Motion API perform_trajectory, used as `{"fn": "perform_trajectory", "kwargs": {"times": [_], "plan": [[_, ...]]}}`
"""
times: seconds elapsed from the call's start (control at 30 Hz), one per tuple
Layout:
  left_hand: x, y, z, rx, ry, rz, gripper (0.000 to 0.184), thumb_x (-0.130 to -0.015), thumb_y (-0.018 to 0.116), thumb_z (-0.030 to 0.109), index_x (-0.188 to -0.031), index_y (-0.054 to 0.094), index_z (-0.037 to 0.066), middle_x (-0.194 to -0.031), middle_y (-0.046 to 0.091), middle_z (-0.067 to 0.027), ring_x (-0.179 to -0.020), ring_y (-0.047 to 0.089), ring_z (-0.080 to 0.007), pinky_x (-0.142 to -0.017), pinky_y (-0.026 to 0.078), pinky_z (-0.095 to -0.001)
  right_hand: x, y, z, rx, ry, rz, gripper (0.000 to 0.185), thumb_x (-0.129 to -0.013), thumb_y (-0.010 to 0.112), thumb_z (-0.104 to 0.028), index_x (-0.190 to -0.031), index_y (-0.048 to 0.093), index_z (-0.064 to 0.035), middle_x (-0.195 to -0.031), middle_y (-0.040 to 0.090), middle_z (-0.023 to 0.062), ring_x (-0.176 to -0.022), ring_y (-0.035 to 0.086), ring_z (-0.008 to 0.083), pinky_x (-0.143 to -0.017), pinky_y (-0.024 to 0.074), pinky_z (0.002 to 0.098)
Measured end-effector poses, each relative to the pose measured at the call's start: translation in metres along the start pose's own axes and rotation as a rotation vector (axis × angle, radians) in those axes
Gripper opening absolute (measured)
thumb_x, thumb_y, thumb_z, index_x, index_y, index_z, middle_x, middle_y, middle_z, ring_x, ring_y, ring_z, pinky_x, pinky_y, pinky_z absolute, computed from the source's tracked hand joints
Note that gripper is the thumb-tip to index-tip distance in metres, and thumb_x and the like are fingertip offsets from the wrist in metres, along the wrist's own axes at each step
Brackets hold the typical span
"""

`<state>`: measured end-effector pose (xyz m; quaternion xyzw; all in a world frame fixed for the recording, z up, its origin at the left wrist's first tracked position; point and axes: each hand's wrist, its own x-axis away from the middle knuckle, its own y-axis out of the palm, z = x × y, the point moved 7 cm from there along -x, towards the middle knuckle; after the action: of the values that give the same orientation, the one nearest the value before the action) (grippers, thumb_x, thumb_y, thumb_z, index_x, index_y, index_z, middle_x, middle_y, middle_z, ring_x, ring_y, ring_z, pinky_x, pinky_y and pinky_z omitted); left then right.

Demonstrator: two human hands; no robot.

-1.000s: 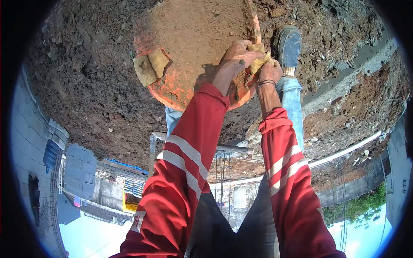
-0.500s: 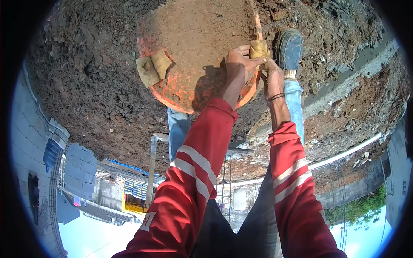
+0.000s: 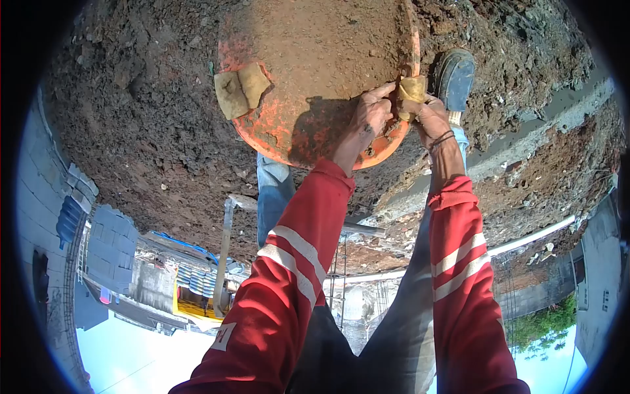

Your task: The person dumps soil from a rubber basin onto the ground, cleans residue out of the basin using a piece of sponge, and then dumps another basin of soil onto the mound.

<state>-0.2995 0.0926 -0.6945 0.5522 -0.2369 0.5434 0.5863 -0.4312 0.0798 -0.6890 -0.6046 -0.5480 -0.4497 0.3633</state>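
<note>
A round orange pan (image 3: 272, 134), its paint worn and its inside caked with brown soil, lies on the ground in front of me. Yellowish-tan cloth (image 3: 413, 88) is wrapped around its right rim. My right hand (image 3: 433, 119) is closed on the lower right side of this wrap. Just left of it, my left hand (image 3: 371, 121) has its index finger stretched toward the cloth and the others bent, seemingly holding nothing; whether a fingertip touches is unclear. Another folded tan cloth piece (image 3: 241, 90) covers the pan's left rim, away from both hands.
Rough, clumpy soil (image 3: 151, 118) surrounds the pan. My dark shoe (image 3: 456, 80) stands close beside the wrapped rim. A muddy water channel (image 3: 525, 134) runs along the right. A wooden post (image 3: 223, 253) and a white pipe (image 3: 531, 235) lie behind my legs.
My left hand has drawn slightly away from the wrapped cloth, which both hands were pinching. The right hand stays on it. The pan appears shifted a little right in view.
</note>
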Motion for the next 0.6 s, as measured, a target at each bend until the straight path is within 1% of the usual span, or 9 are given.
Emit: {"fn": "perform_trajectory", "kwargs": {"times": [0.1,0.23,0.3,0.37,0.43,0.47,0.53,0.57,0.6], "plan": [[0.002,-0.004,-0.007,-0.292,0.022,0.022,0.057,-0.08,0.044,0.001,-0.137,0.045,-0.002,-0.132,0.049,-0.0172,-0.114,0.055,-0.0226,-0.097,0.045,-0.0303,0.004,0.005,-0.001,-0.068,0.114,-0.088,0.024,-0.072,0.065,-0.003,-0.096,0.065,0.0008,-0.082,0.065,0.0058,-0.073,0.062,0.0166,-0.068,0.0501,0.0296],[-0.011,-0.012,-0.003,-0.498,0.156,-0.007,0.054,-0.088,0.049,0.012,-0.14,0.043,0.002,-0.136,0.045,-0.0136,-0.114,0.054,-0.0194,-0.091,0.045,-0.0271,-0.009,0.009,0.005,0.117,0.12,-0.092,0.022,-0.071,0.063,-0.005,-0.092,0.064,0.0012,-0.079,0.064,0.0062,-0.063,0.057,0.0157,-0.058,0.0445,0.0296],[-0.013,-0.015,-0.003,-0.245,0.032,-0.022,0.053,-0.089,0.05,0.016,-0.14,0.044,0.003,-0.138,0.043,-0.0141,-0.115,0.053,-0.0198,-0.09,0.046,-0.0278,0.001,0.014,-0.01,0.134,-0.1,0.07,0.023,-0.071,0.064,-0.007,-0.092,0.064,0.0016,-0.078,0.063,0.006,-0.063,0.057,0.0139,-0.059,0.0442,0.0284],[-0.009,-0.013,0.002,0.009,-0.09,-0.038,0.052,-0.09,0.051,0.019,-0.139,0.044,0.004,-0.139,0.042,-0.0146,-0.116,0.052,-0.0202,-0.089,0.046,-0.0286,0.01,0.019,-0.008,0.219,-0.104,0.141,0.024,-0.072,0.066,-0.01,-0.093,0.064,0.0021,-0.078,0.065,0.0074,-0.068,0.061,0.0163,-0.064,0.0473,0.03],[-0.001,-0.009,0.013,-0.014,-0.175,-0.033,0.052,-0.091,0.055,0.031,-0.134,0.05,0.003,-0.129,0.052,-0.0141,-0.111,0.056,-0.0237,-0.086,0.047,-0.0323,0.018,0.017,-0.009,0.391,-0.173,0.296,0.033,-0.071,0.069,-0.012,-0.1,0.062,0.0031,-0.085,0.067,0.0113,-0.079,0.064,0.022,-0.074,0.0499,0.0322],[-0.002,-0.007,0.018,-0.012,-0.176,-0.033,0.052,-0.091,0.055,0.031,-0.134,0.05,0.003,-0.129,0.052,-0.0141,-0.111,0.056,-0.0237,-0.086,0.047,-0.0323,0.027,0.023,-0.019,0.447,-0.321,0.34,0.045,-0.07,0.072,-0.017,-0.108,0.059,0.0037,-0.098,0.066,0.0166,-0.093,0.064,0.0266,-0.084,0.0487,0.0338],[-0.007,0.006,0.035,-0.281,-0.02,-0.085,0.053,-0.086,0.061,0.041,-0.12,0.062,0.001,-0.108,0.065,-0.0135,-0.096,0.062,-0.0247,-0.078,0.049,-0.0349,0.03,0.018,-0.017,0.482,-0.413,0.413,0.046,-0.073,0.072,-0.016,-0.111,0.057,0.0034,-0.099,0.066,0.0142,-0.091,0.064,0.0237,-0.082,0.0494,0.0331],[-0.009,0.012,0.04,-0.278,-0.02,-0.086,0.053,-0.086,0.061,0.041,-0.12,0.062,0.001,-0.108,0.065,-0.0135,-0.096,0.062,-0.0247,-0.078,0.049,-0.0349,0.035,0.016,-0.023,0.513,-0.512,0.486,0.046,-0.075,0.073,-0.016,-0.114,0.056,0.0031,-0.099,0.066,0.0119,-0.089,0.063,0.0207,-0.079,0.0501,0.0323],[-0.011,0.012,0.047,-0.465,-0.002,0.018,0.053,-0.084,0.064,0.044,-0.111,0.065,-0.001,-0.099,0.066,-0.0132,-0.089,0.063,-0.0238,-0.074,0.049,-0.035,0.037,0.017,-0.026,0.678,-0.472,0.486,0.052,-0.075,0.074,-0.017,-0.117,0.052,0.0039,-0.104,0.064,0.0141,-0.093,0.063,0.0208,-0.081,0.05,0.0323]]}}
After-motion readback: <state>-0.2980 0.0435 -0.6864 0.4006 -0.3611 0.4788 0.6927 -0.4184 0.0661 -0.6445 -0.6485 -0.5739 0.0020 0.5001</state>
